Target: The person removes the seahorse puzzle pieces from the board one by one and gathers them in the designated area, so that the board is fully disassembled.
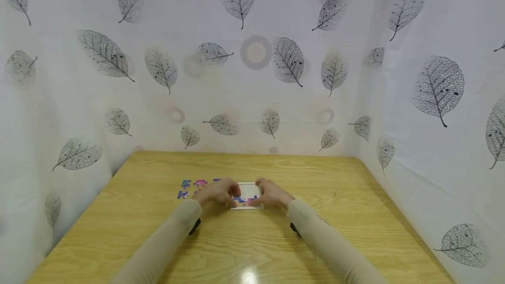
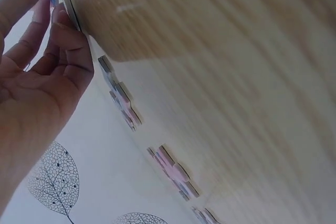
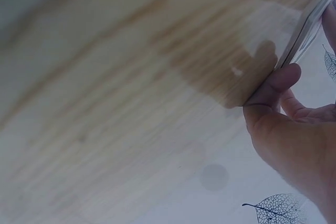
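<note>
White rectangular puzzle tray [image 1: 250, 190] between left hand [image 1: 216, 191] and right hand [image 1: 275, 194], on yellow-brown wooden table [image 1: 248, 242].
Right grips tray's right side, thumb and fingers apart; left curls at left edge — can't tell if pinching. Pink-and-blue jigsaw pieces [image 1: 241, 201] line tray's near side — loose multicoloured pieces [image 1: 200, 182] lie left.

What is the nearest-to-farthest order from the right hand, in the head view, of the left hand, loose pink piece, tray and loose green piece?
1. Tray: touching the right hand, on its left.
2. Left hand: at the tray's left side.
3. Pink piece: left of the left hand.
4. Green piece: left of the pink piece.
</note>
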Motion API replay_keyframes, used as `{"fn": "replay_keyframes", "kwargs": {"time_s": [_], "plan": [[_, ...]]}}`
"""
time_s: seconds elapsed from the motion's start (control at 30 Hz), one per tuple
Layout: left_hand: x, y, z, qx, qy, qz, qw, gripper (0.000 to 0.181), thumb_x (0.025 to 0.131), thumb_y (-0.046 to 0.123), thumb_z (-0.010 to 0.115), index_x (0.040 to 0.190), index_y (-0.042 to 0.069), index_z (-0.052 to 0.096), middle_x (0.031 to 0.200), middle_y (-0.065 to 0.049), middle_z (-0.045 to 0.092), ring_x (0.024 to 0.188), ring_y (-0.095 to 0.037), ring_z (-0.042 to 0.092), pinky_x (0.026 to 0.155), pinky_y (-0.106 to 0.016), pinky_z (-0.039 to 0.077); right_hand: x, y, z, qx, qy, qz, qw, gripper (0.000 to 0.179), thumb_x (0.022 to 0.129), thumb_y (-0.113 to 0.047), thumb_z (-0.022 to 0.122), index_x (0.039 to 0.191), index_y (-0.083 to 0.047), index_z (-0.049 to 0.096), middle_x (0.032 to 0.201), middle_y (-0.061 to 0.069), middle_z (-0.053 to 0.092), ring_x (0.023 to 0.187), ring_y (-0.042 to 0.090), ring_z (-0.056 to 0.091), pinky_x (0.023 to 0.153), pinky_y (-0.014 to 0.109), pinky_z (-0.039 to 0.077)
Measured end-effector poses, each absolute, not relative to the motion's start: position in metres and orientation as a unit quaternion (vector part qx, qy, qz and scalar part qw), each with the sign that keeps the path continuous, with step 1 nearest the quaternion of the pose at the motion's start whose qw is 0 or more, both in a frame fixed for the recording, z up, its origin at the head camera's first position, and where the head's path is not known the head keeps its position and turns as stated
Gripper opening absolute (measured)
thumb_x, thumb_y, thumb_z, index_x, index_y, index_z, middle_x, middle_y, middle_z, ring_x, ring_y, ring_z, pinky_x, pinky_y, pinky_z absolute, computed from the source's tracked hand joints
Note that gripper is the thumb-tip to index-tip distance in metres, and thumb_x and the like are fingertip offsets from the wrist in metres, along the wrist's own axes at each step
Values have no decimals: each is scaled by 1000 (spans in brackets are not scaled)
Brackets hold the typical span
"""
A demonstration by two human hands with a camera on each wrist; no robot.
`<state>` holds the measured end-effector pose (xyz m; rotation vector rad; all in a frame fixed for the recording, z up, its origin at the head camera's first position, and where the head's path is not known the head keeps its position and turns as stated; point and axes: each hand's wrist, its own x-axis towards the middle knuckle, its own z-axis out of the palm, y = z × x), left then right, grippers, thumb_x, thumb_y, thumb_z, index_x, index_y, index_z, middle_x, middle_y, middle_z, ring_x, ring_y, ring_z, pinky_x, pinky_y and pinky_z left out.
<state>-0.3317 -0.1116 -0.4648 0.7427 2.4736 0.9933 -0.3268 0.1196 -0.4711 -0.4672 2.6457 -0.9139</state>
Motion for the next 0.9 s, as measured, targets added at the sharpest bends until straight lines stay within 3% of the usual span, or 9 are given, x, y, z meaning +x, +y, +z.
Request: {"fn": "replay_keyframes", "kwargs": {"time_s": [0.2, 0.67, 0.9], "plan": [[-330, -113, -463, 266, 875, 358, 187, 32, 75, 0, 79, 104, 1, 65, 91, -10, 62, 81, -16, 55, 73, -27, 49, -327, 118, -471, -167, 920, -320, 155, 74, 79, -35, 82, 136, -5, 44, 108, 9, 56, 92, 21, 52, 79, 34, 45], [-332, -115, -462, 274, 873, 362, 180, 18, 83, 8, 76, 101, 8, 71, 84, -4, 63, 76, -13, 53, 70, -25, 46, -327, 119, -469, -164, 925, -306, 156, 75, 79, -39, 81, 137, -8, 44, 111, 10, 55, 94, 21, 51, 81, 35, 45], [-332, -120, -462, 269, 867, 379, 179, 24, 88, 9, 72, 111, 7, 70, 84, -3, 65, 73, -13, 54, 66, -26, 46, -330, 123, -472, -186, 922, -302, 155, 77, 78, -39, 81, 138, -7, 44, 109, 10, 55, 93, 20, 51, 80, 36, 44]]}}
